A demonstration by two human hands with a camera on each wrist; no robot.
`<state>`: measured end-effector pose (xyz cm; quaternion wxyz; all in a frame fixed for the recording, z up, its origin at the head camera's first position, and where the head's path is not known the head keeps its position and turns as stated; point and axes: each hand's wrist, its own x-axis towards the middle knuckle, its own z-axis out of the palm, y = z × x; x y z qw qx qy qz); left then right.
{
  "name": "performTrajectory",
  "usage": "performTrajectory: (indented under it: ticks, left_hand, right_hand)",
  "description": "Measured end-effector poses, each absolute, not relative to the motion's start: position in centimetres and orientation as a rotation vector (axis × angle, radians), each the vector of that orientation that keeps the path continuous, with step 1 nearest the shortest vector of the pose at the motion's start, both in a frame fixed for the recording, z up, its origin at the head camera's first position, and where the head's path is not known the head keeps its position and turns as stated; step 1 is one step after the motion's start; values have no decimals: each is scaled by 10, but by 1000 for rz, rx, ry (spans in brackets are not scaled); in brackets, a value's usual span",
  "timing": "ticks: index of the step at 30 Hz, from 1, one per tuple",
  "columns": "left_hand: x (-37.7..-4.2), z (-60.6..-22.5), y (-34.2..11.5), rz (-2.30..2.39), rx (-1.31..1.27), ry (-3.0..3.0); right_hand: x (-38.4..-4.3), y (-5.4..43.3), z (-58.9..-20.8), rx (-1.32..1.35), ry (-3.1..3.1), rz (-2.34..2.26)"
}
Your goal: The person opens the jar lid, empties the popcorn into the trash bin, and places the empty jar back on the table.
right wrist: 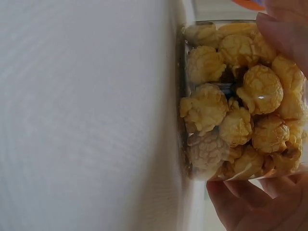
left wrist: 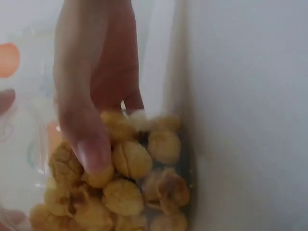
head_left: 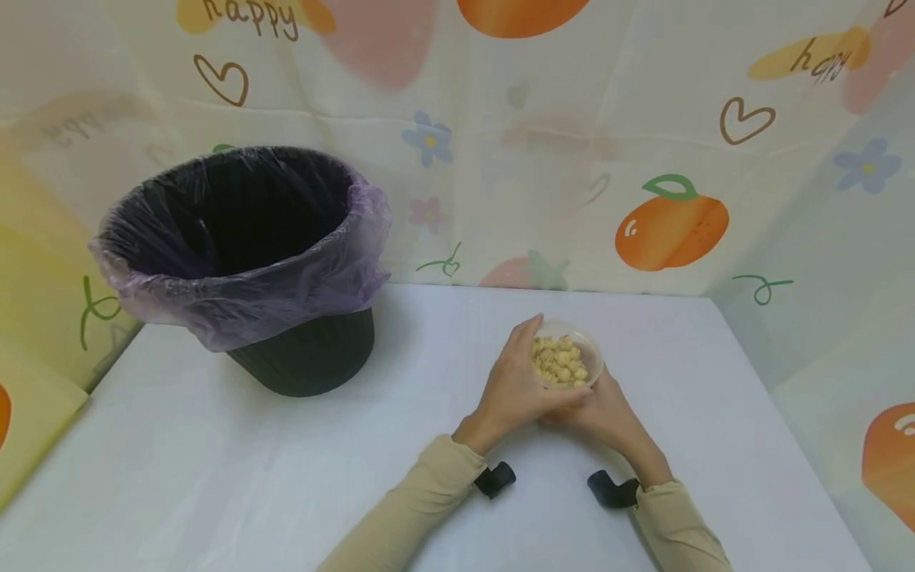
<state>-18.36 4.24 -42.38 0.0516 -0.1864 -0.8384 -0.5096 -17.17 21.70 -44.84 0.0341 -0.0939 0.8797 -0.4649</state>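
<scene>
Both hands hold a clear round plastic tub [head_left: 597,359] of caramel popcorn [head_left: 560,361] at the right of the table's middle. My left hand [head_left: 509,385] wraps its left and near side, with the thumb across the front. From the right and below, my right hand [head_left: 603,413] grips it, partly hidden behind the left. Through the see-through wall, the left wrist view shows round golden pieces of popcorn [left wrist: 126,196] beside a thumb [left wrist: 91,149]. In the right wrist view the tub [right wrist: 240,103] stands close to the white tabletop, with fingers [right wrist: 245,199] against one side.
A black bin [head_left: 307,357] lined with a thin purple bag [head_left: 314,294] stands at the left of the white table [head_left: 214,477]. Behind hangs a printed cloth [head_left: 500,159] with fruit and flowers. Small black devices [head_left: 613,489] sit at both sleeve cuffs.
</scene>
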Motion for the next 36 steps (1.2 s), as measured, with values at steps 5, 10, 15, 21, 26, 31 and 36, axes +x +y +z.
performTrajectory:
  ticks: [5, 10, 15, 21, 26, 31, 36]
  left_hand:
    - [-183, -420, 40, -1524, -593, -2608]
    - [-190, -416, 27, -1577, -729, -2674]
    - [-196, -415, 16, -1619, -894, -2696]
    - [-200, -416, 12, -1628, -1039, -2663]
    - [-202, -417, 11, -1672, -1056, -2629]
    - [-200, -418, 14, -1636, -1009, -2602]
    - [-196, -418, 20, -1572, -896, -2602]
  right_hand:
    - [-172, 218, -449, -319, 2660, -1491]
    - [-172, 222, -450, -347, 2594, -1504]
    - [-172, 226, -450, -413, 2546, -1494]
    - [-173, 228, -448, -505, 2495, -1520]
    - [-174, 228, -448, -536, 2464, -1541]
    - [-173, 227, -449, -495, 2483, -1543]
    - [-173, 225, -452, -416, 2551, -1504]
